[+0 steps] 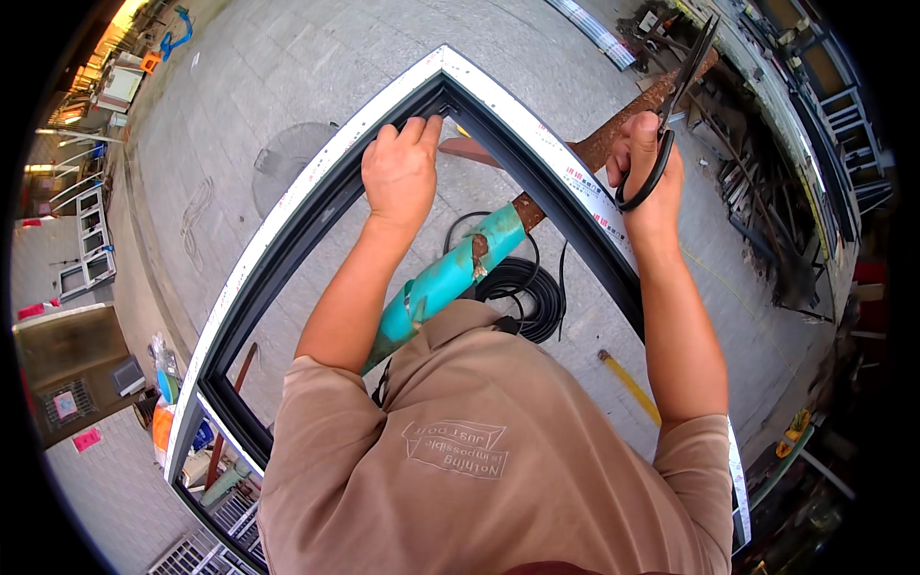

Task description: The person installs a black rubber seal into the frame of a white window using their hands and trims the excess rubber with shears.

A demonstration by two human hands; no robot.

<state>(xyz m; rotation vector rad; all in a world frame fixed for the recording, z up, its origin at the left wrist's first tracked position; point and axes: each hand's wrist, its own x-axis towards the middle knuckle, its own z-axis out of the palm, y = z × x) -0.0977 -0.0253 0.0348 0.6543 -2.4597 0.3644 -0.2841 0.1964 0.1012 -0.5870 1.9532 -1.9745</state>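
A large window frame (pixel 326 158) with white film on its face and black inner edges lies around my body, one corner pointing away from me. The fingers of my left hand (pixel 402 177) are curled together over the frame's black inner edge near that far corner; their tips are partly hidden in the channel. In my right hand (pixel 656 177) is a pair of black-handled scissors (pixel 695 62), blades pointing up and away. This hand is just above the frame's right side. Below the frame runs a rusty pipe (pixel 613 129), partly wrapped in turquoise sheeting (pixel 450 278).
A coil of black cord (pixel 537 297) lies on the grey paved floor (pixel 287 57), seen through the frame. A yellow bar (pixel 630 386) is nearby. Scrap metal lengths (pixel 757 211) are piled at the right. Metal profiles (pixel 594 34) lie at the far side, white frames (pixel 93 240) at the left.
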